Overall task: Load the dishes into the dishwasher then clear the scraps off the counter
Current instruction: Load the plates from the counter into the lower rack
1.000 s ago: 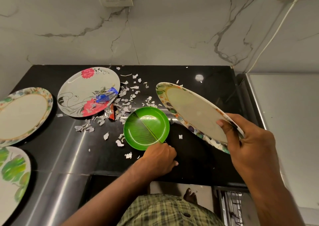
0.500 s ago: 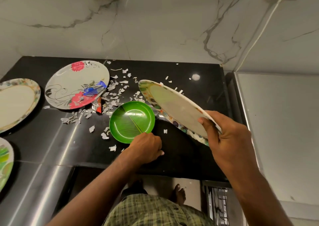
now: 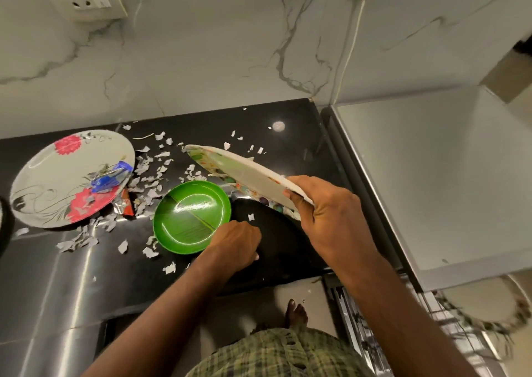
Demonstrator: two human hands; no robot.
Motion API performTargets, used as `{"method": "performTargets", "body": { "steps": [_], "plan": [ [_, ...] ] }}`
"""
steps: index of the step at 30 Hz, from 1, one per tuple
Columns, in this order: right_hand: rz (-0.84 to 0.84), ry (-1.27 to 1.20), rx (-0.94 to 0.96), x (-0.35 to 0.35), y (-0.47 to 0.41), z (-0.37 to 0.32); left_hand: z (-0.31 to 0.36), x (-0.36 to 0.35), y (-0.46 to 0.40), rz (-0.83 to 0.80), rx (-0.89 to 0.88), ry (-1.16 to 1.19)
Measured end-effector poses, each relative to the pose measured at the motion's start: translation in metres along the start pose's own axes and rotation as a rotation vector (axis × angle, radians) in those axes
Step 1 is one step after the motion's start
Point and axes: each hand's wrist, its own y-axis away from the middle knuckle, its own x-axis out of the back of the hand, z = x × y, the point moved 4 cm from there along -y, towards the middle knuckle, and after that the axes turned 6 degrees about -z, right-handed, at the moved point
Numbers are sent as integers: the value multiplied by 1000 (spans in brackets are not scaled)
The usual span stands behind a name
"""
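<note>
Right grip [image 3: 322,212]: I held the big plate [image 3: 244,175] tilted.
Left grip [image 3: 239,241]: I held the green bowl [image 3: 191,221] by its near edge, on the tabletop [image 3: 296,152].

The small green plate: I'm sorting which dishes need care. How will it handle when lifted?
The green plate looks like glossy moulded plastic, so probably stiff, light and hard to break. Its shine suggests it could slip. The left hand grips only its near rim, so it may tilt.

three plates [image 3: 72,178] — one green bowl [image 3: 191,217]
</note>
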Motion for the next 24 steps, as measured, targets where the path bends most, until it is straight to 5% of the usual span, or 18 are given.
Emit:
{"method": "performTargets", "body": {
  "steps": [12,20,24],
  "plan": [
    [22,59,-2,-31,28,0,5,-7,3,26,3,-82],
    [276,-346,-177,19,82,55,-6,-19,14,-7,66,38],
    [351,-529,-361,77,135,88,18,-5,22,66,65,304]
  ]
}}
